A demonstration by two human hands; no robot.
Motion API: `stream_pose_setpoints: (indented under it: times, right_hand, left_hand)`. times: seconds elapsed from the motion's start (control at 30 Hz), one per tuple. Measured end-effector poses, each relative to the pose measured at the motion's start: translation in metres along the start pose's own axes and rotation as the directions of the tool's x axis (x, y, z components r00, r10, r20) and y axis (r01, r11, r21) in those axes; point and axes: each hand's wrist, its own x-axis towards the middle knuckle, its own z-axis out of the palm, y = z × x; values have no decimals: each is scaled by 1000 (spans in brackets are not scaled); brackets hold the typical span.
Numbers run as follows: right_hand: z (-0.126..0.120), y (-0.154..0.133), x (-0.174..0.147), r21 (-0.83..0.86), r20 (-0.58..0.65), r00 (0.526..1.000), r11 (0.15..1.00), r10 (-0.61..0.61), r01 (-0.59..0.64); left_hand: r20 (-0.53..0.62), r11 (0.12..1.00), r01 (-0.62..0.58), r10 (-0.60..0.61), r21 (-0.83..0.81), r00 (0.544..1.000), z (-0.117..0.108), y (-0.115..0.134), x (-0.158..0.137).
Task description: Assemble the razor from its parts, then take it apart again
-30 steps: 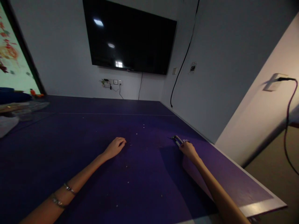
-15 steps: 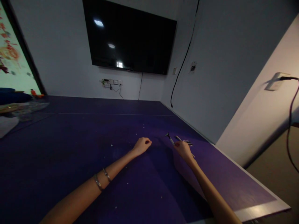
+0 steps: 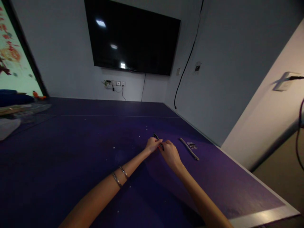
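Over the middle of the purple tabletop, my two hands meet at a slim razor (image 3: 155, 136) with a dark head and a thin handle. My left hand (image 3: 152, 144) is closed around it near the head, thumb pressed along it. Fingers of my right hand (image 3: 170, 152) are pinched at the handle end, close against the left fingertips. Most of the handle is hidden by the fingers. To the right lies a long thin light-coloured stick (image 3: 189, 148), and beside it a small clear pack (image 3: 192, 145) with dark pieces.
White specks dot the purple tabletop (image 3: 95, 177). Clear plastic bags (image 3: 28, 110) and a white item (image 3: 8, 128) lie at the far left. A wall cable (image 3: 187, 60) hangs down to the table's right edge. A TV (image 3: 133, 38) is mounted on the back wall.
My right hand has moved left with the razor, uncovering the stick and the pack. My left hand has moved right and up and taken hold of the razor too.
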Motion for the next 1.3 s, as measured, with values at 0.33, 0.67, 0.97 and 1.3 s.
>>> stream_pose_setpoints:
  times: [0.33,0.67,0.97,1.3]
  right_hand:
    - [-21,26,1,-23,9,998,998,-65,66]
    - [-17,159,21,-229,225,931,944,287,-235]
    - [5,198,25,-237,336,913,959,233,-158]
    - [14,194,33,-232,378,901,964,212,-129]
  left_hand:
    - [13,937,17,-23,349,1000,-57,-35,1]
    - [35,801,95,-143,592,989,-131,-95,-10]
    - [32,721,117,-190,683,981,-122,-106,-19]
    - [38,681,77,-152,728,988,-123,-101,-29]
